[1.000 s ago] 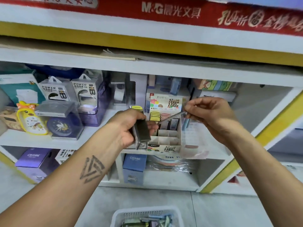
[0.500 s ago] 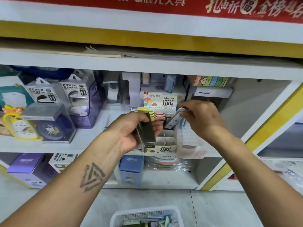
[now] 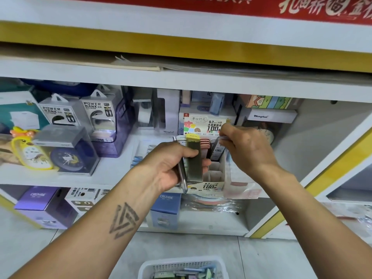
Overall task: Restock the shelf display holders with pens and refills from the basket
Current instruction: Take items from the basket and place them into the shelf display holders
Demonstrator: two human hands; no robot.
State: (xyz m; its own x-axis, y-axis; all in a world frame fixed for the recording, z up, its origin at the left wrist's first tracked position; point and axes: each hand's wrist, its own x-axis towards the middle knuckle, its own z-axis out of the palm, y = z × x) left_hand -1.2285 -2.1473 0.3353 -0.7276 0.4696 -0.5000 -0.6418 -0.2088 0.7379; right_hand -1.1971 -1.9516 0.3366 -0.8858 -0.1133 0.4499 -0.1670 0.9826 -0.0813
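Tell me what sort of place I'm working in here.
Most likely a stationery shop: white shelving under a red printed brand banner, boxed power banks in hang-tab packaging, and a white cardboard lead-refill display holder marked 0.7 mm HB.
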